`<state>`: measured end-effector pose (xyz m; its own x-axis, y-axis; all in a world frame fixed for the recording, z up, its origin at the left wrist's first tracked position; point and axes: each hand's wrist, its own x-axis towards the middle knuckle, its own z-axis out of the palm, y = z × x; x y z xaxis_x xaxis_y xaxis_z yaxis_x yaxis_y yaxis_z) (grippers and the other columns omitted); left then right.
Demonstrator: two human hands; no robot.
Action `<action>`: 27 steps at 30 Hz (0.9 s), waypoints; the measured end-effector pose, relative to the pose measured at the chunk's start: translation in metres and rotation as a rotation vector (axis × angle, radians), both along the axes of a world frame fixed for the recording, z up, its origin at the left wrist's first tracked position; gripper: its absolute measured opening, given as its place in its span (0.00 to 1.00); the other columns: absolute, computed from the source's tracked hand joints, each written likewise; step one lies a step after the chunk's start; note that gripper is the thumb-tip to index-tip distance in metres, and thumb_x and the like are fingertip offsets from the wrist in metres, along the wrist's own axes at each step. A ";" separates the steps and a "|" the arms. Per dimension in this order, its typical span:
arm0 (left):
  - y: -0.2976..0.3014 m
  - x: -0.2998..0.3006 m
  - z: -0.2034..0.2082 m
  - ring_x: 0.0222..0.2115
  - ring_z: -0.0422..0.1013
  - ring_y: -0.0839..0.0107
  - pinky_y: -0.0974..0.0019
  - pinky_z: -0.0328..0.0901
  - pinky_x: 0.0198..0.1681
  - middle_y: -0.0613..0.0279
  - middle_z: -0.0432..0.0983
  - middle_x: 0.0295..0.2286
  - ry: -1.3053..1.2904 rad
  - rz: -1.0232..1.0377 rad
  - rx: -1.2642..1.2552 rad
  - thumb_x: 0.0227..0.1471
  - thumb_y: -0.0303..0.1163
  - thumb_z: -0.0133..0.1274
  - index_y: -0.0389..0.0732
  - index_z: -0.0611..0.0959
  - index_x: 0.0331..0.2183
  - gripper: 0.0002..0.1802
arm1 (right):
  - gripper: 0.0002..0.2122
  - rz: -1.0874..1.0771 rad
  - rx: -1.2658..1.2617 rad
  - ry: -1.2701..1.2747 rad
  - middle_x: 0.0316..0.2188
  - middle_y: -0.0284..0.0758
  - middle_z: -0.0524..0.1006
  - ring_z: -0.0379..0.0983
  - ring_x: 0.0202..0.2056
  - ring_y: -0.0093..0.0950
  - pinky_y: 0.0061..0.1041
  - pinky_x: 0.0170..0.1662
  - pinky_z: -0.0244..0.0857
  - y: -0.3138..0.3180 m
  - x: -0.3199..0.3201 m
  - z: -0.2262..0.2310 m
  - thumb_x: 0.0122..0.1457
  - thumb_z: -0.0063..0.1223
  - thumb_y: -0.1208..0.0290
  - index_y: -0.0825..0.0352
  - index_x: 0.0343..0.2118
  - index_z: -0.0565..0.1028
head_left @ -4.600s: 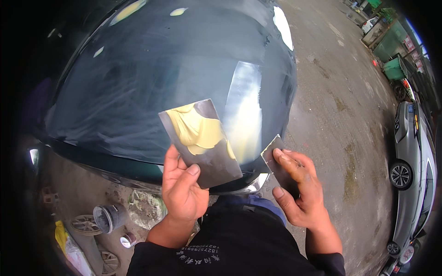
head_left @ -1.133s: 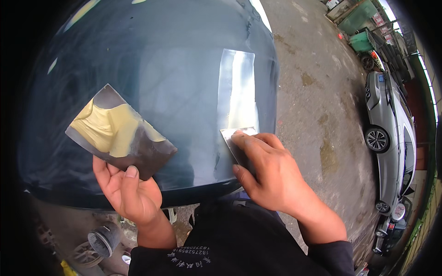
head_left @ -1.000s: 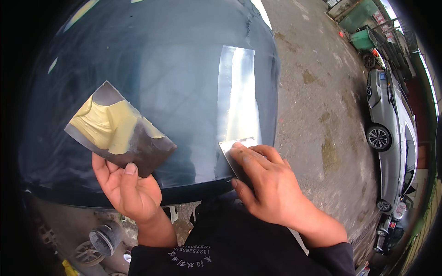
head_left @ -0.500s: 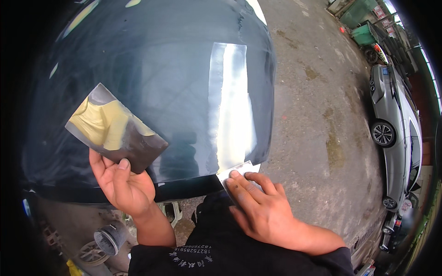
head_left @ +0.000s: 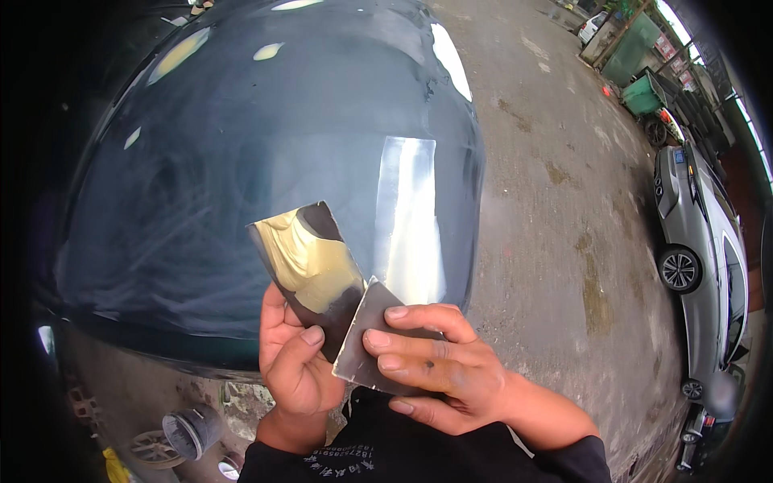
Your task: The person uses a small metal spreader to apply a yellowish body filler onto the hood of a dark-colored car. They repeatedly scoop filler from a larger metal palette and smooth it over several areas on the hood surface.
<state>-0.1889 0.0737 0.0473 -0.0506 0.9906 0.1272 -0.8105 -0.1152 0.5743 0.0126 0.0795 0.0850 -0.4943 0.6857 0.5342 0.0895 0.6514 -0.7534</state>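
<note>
My left hand grips a dark rectangular putty board, its thumb on the upper face. A thick smear of yellow putty covers much of that board. In my right hand is a flat dark putty spreader, with the fingers pressed along its face. The spreader's edge overlaps the lower right side of the board. Beyond both hands lies a dark, hazy car hood. A long pale strip of putty runs along the hood's right side.
Several smaller pale putty patches mark the hood farther off. On the lower left ground stand a grey bucket and a wheel. A silver car is parked at the right, with a green bin behind it.
My right hand has lifted the spreader off the strip's near end and brought it left to the board. My left hand has moved right with the board. The view has shifted.
</note>
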 end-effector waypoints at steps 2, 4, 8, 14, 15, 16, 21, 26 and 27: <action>0.001 -0.007 0.001 0.59 0.68 0.56 0.53 0.61 0.66 0.43 0.70 0.58 0.021 0.065 -0.036 0.51 0.18 0.44 0.29 0.58 0.65 0.39 | 0.29 -0.029 0.064 -0.117 0.61 0.36 0.75 0.69 0.61 0.40 0.36 0.57 0.61 0.010 0.007 -0.005 0.50 0.67 0.74 0.67 0.58 0.76; 0.002 -0.015 0.005 0.58 0.70 0.56 0.54 0.64 0.65 0.44 0.71 0.57 -0.051 0.142 -0.046 0.51 0.17 0.45 0.29 0.57 0.66 0.41 | 0.28 -0.064 0.025 -0.243 0.61 0.35 0.76 0.69 0.61 0.40 0.39 0.58 0.60 0.026 0.016 -0.006 0.49 0.66 0.76 0.65 0.57 0.77; 0.008 -0.063 -0.007 0.59 0.69 0.56 0.55 0.66 0.63 0.45 0.67 0.61 -0.002 0.178 0.167 0.52 0.15 0.44 0.31 0.56 0.67 0.41 | 0.28 -0.428 -0.031 -0.565 0.60 0.38 0.75 0.65 0.62 0.42 0.44 0.60 0.58 0.078 0.026 -0.007 0.56 0.59 0.74 0.65 0.62 0.70; 0.027 -0.087 -0.031 0.62 0.65 0.55 0.51 0.59 0.67 0.43 0.66 0.61 0.165 0.372 0.018 0.52 0.17 0.42 0.27 0.56 0.66 0.39 | 0.26 -0.651 -0.227 -0.804 0.58 0.42 0.75 0.63 0.64 0.45 0.44 0.65 0.58 0.165 0.037 -0.011 0.63 0.52 0.67 0.60 0.65 0.66; 0.027 -0.087 -0.032 0.62 0.65 0.55 0.51 0.58 0.67 0.42 0.66 0.61 0.159 0.366 0.031 0.52 0.17 0.42 0.27 0.56 0.66 0.39 | 0.25 -0.649 -0.238 -0.809 0.58 0.42 0.75 0.63 0.64 0.45 0.45 0.65 0.58 0.172 0.035 -0.010 0.64 0.51 0.66 0.59 0.65 0.66; 0.026 -0.088 -0.034 0.62 0.65 0.54 0.50 0.58 0.67 0.42 0.66 0.60 0.156 0.365 0.039 0.52 0.17 0.42 0.27 0.56 0.66 0.39 | 0.25 -0.639 -0.254 -0.816 0.58 0.42 0.75 0.63 0.64 0.45 0.45 0.65 0.58 0.178 0.031 -0.012 0.64 0.50 0.66 0.59 0.65 0.66; 0.028 -0.086 -0.031 0.63 0.64 0.53 0.50 0.58 0.67 0.41 0.66 0.60 0.176 0.363 0.021 0.52 0.17 0.42 0.27 0.57 0.66 0.38 | 0.25 -0.612 -0.275 -0.876 0.56 0.38 0.78 0.62 0.64 0.41 0.50 0.62 0.55 0.190 0.014 -0.011 0.63 0.46 0.66 0.60 0.64 0.67; 0.027 -0.088 -0.033 0.63 0.64 0.53 0.50 0.58 0.68 0.41 0.66 0.61 0.184 0.371 0.025 0.52 0.17 0.43 0.27 0.56 0.66 0.39 | 0.23 -0.556 -0.265 -0.926 0.53 0.38 0.79 0.65 0.61 0.41 0.47 0.60 0.58 0.176 -0.004 -0.006 0.63 0.48 0.67 0.60 0.62 0.69; 0.027 -0.088 -0.034 0.63 0.64 0.53 0.50 0.58 0.68 0.40 0.65 0.61 0.185 0.371 0.028 0.52 0.18 0.43 0.27 0.56 0.66 0.39 | 0.23 -0.533 -0.258 -0.912 0.52 0.39 0.79 0.66 0.60 0.43 0.46 0.61 0.59 0.170 -0.006 -0.005 0.63 0.49 0.67 0.60 0.63 0.69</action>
<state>-0.2771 0.1008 0.0137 -0.3775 0.9053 0.1948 -0.5942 -0.3982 0.6989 0.0067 0.2494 0.0795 -0.2375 0.9686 -0.0740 0.9092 0.1948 -0.3681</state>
